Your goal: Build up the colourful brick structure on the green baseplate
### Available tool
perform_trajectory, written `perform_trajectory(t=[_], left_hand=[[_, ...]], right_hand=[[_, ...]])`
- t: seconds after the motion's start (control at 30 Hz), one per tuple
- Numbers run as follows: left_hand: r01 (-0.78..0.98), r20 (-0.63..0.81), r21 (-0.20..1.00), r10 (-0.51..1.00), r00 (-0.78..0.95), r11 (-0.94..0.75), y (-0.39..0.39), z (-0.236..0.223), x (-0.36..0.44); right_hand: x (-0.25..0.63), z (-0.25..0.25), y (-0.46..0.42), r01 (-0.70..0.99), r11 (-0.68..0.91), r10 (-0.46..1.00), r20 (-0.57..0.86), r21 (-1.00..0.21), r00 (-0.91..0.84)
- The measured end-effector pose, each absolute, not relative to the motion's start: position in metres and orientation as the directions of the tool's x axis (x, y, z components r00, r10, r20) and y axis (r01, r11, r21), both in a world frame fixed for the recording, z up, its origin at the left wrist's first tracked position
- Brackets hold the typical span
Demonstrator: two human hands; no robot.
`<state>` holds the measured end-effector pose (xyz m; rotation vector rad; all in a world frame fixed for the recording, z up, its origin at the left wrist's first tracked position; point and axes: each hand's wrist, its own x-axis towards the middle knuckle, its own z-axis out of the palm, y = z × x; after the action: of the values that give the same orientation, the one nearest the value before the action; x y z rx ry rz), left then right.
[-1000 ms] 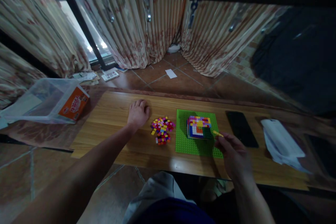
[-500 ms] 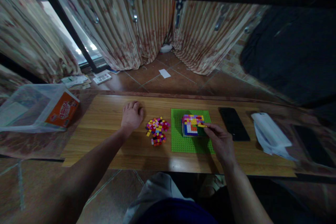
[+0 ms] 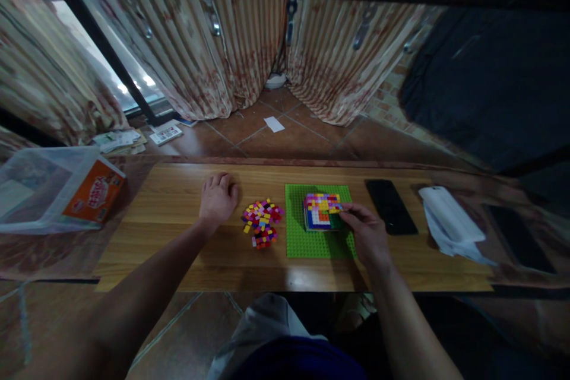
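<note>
A block-shaped stack of colourful toy bricks (image 3: 319, 218) stands on a green studded baseplate (image 3: 296, 243). My right hand (image 3: 367, 231) is at the stack's right side, thumb and fingers pinched on a small yellow brick (image 3: 333, 210) at its top. The fingertips partly hide this brick, and I cannot tell whether it is pressed down. My left hand (image 3: 218, 199) rests palm down on the wooden board, fingers loosely laid out and holding nothing. Just right of it lies a loose pile of small bricks (image 3: 262, 217) in pink, yellow, red, orange and other colours.
Right of the baseplate lies a black phone (image 3: 390, 206), then a white packet (image 3: 452, 214) with thin plastic and another dark flat object (image 3: 519, 237). A clear plastic bin (image 3: 48, 160) with an orange label stands at the left. Curtains hang beyond the wooden board (image 3: 146, 219).
My right hand has brought the yellow brick slightly left, against the top of the stack. The whole view has shifted a little. My left hand stays resting on the board.
</note>
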<state>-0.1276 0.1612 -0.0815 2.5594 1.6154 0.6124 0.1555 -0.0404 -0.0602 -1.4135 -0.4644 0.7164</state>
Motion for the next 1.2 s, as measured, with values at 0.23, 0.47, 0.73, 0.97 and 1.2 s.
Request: perform_trajectory(t=[0.23, 0.47, 0.73, 0.97, 1.2], left_hand=[[0.849, 0.311, 0.26, 0.872, 0.378, -0.46, 0.161, -0.081, -0.127], [0.856, 0.315, 0.241, 0.871, 0.377, -0.458, 0.162, -0.084, -0.128], [0.854, 0.3, 0.261, 0.879, 0.371, -0.45, 0.161, -0.084, -0.127], [0.86, 0.294, 0.261, 0.884, 0.363, -0.439, 0.16, -0.086, -0.127], [0.857, 0.273, 0.277, 0.891, 0.363, -0.434, 0.156, -0.083, -0.127]], right_hand=[[0.157, -0.061, -0.04, -0.217, 0.013, 0.698, -0.146, -0.976, 0.701], [0.158, -0.063, -0.039, -0.192, -0.005, 0.694, -0.142, -0.981, 0.706], [0.158, -0.062, -0.039, -0.113, -0.03, 0.699, -0.102, -0.993, 0.708], [0.135, -0.052, -0.057, 0.211, -0.082, 0.591, 0.123, -0.974, 0.797], [0.066, -0.034, -0.06, 0.548, -0.036, 0.899, 0.213, -0.836, 0.383]])
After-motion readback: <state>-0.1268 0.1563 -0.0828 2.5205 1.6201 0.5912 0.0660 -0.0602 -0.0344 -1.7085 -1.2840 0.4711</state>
